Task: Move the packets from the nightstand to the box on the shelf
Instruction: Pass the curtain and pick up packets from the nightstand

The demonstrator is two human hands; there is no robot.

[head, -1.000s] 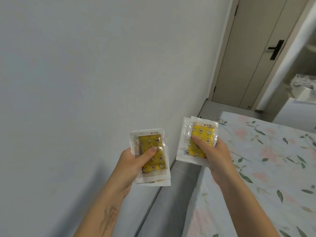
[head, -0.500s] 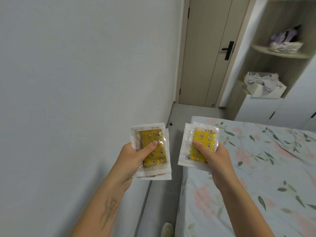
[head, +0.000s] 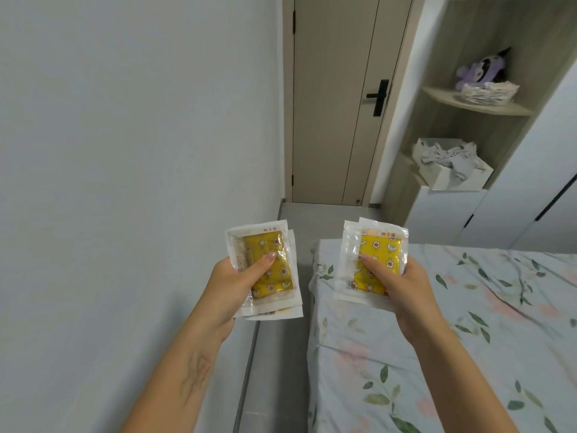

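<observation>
My left hand (head: 232, 284) grips a small stack of clear packets with yellow patterned contents (head: 268, 260), thumb pressed on top. My right hand (head: 402, 285) holds a second stack of the same packets (head: 374, 257), also pinched under the thumb. Both stacks are held up in front of me, side by side. Far ahead on the right, a white open box (head: 452, 176) with grey cloth in it sits on a low shelf of a wooden shelf unit (head: 474, 104). The nightstand is out of view.
A bed with a floral sheet (head: 452, 323) fills the lower right. A narrow grey floor strip (head: 281, 339) runs between it and the white wall on the left. A beige closed door (head: 337, 98) stands ahead. A purple plush toy (head: 487, 70) and a basket sit on the upper shelf.
The view has swung right and up, bringing the door, the shelf unit and the white box into sight. Both hands still hold their packet stacks the same way.
</observation>
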